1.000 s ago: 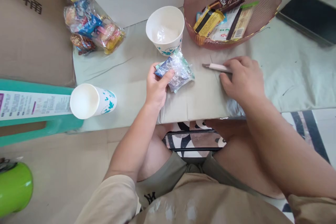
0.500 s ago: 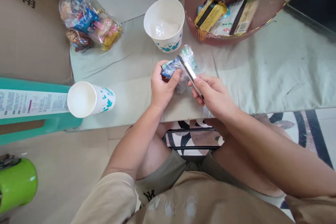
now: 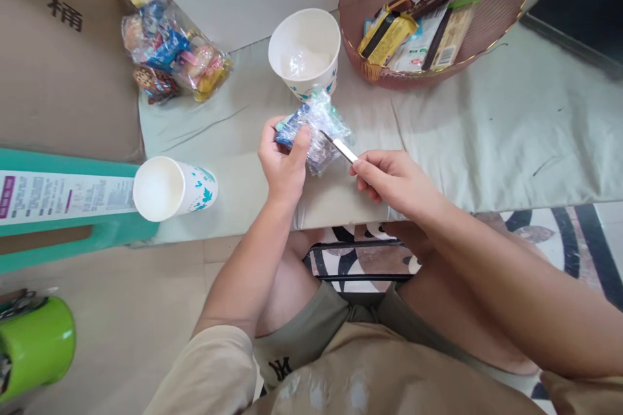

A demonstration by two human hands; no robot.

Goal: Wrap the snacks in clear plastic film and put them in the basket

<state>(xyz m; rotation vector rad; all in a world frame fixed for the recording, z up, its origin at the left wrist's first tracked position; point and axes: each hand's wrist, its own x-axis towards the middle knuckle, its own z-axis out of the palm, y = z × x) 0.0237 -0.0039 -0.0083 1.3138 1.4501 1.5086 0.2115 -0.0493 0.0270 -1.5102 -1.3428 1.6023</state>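
My left hand [image 3: 285, 165] is closed on a crinkled clear plastic packet [image 3: 318, 133] with blue and green wrappers showing through it. Its thumb lies on top and the other fingers are partly hidden beneath. In my right hand [image 3: 389, 180] is a slim knife [image 3: 342, 148], pinched between thumb and fingers, with a pale metallic body and a dark pointed tip. That tip is at the packet's surface, near my left thumb; whether it has gone through the plastic I cannot tell. Right behind the packet stands a white paper tub [image 3: 305, 52] with blue-green leaf prints.
A ribbed pink bowl [image 3: 491, 26] of wrapped snacks stands at the back right, beside a dark flat object [image 3: 577, 16]. On the left are a paper cup [image 3: 199, 188], a bag of snacks [image 3: 170, 48], a cardboard box [image 3: 63, 78] and a green bin [image 3: 43, 343].
My left hand and the packet have shifted left. The knife's tip has come back from across the packet's top to its middle, and a gap has opened between the hands.
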